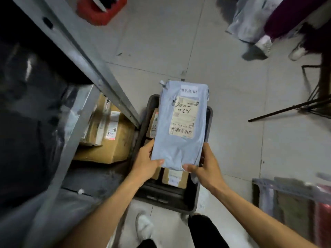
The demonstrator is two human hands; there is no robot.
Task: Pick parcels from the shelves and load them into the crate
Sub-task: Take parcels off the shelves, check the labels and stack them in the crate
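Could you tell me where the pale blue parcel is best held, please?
Grip the pale blue parcel at its near end, one corner from each side, as the left hand and right hand do: it is long, flat and soft, above the crate.

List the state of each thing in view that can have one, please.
crate, on the floor, open-topped, partly loaded with cardboard parcels.
left hand, grips the grey parcel at its near left edge.
right hand, grips the grey parcel's near right corner.
grey parcel, held over the crate, label facing up.
shelf boxes, lying beside the crate, closed.
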